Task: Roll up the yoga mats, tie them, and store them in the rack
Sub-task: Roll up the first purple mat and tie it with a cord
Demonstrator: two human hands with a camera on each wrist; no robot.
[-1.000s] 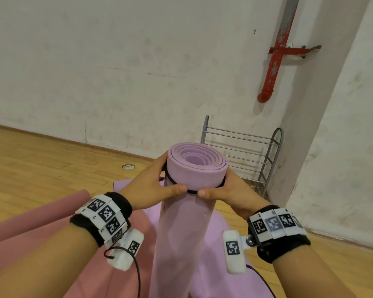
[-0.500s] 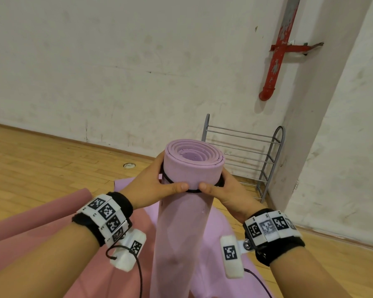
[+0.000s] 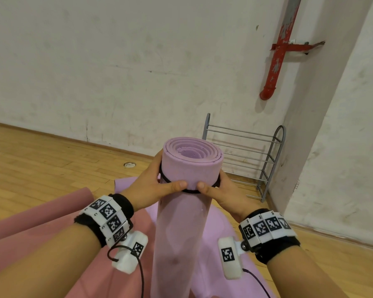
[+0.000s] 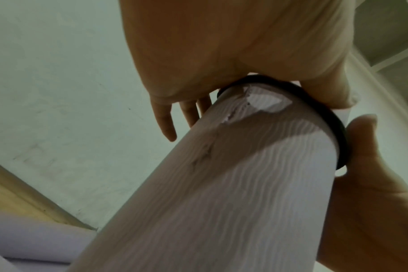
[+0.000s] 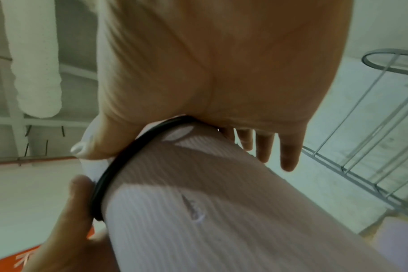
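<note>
A rolled lilac yoga mat (image 3: 181, 222) stands upright in front of me, spiral end up. A black elastic band (image 3: 190, 191) rings it a little below the top. My left hand (image 3: 151, 188) clasps the roll from the left and my right hand (image 3: 222, 194) from the right. Both thumbs press on the band at the front, the fingers reaching behind. The left wrist view shows the band (image 4: 333, 119) under the palm on the ribbed mat (image 4: 221, 184). In the right wrist view the band (image 5: 119, 165) crosses the mat (image 5: 221, 211) under my right hand (image 5: 221, 64).
A grey wire rack (image 3: 246, 155) with several empty tiers stands against the wall, just behind the roll to the right. A pink mat (image 3: 52, 216) and a lilac mat (image 3: 220, 244) lie flat on the wooden floor below. A red pipe (image 3: 276, 61) runs down the wall.
The band sits slightly farther below the roll's top than a second ago. Both hands keep the same clasp, and the roll has shifted a little to the left.
</note>
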